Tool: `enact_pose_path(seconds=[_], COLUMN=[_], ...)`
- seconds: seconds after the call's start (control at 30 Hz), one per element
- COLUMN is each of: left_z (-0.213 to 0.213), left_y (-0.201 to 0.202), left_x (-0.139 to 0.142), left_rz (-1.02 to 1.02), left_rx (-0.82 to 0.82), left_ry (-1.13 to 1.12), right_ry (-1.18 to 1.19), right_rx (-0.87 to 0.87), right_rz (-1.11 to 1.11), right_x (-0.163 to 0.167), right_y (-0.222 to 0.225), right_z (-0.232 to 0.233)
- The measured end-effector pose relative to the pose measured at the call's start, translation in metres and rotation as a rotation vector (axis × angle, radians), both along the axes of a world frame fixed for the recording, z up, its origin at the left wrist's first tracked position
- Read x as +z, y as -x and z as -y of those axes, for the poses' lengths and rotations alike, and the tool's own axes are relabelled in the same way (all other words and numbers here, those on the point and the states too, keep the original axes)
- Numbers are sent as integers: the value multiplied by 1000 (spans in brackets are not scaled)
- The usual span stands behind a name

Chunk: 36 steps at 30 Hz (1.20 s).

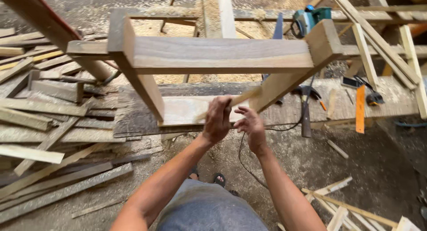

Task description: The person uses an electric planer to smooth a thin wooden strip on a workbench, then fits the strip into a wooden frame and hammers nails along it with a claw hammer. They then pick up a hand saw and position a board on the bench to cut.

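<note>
thin wooden strip (231, 102) clamped in left hand (217, 120), long axis slanting from near left up to far right, tip touching angled leg of wooden frame (213, 55). right hand (251, 126) just beside, fingers spread, gripping nothing, slightly nearer the leg.

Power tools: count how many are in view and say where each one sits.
1: a teal power tool rests on the wooden rails at the top, right of centre, behind the wooden frame. Others may be hidden.
</note>
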<state>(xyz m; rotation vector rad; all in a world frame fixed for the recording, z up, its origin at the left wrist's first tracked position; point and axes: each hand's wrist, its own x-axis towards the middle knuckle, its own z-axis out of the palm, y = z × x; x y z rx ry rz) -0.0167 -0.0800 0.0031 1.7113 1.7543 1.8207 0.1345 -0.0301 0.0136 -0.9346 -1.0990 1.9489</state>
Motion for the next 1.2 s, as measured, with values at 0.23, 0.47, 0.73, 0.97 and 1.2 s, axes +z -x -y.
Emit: enact_pose_path(seconds=[0.23, 0.47, 0.73, 0.97, 1.2], left_z=[-3, 27, 41, 58, 52], left_y=[6, 12, 8, -8, 6], left_x=[5, -37, -39, -40, -16], left_rz=[1319, 1740, 1381, 422, 830], left_rx=[129, 250, 326, 361, 382], left_ry=[30, 83, 744, 571, 653], right_ry=[-881, -1091, -1309, -1401, -1068], right_rx=[220, 480, 340, 277, 560], right_rz=[850, 957, 1049, 963, 1145], right_x=[5, -14, -25, -21, -25], right_y=[7, -13, -19, -25, -26], right_z=[11, -3, -10, -13, -20])
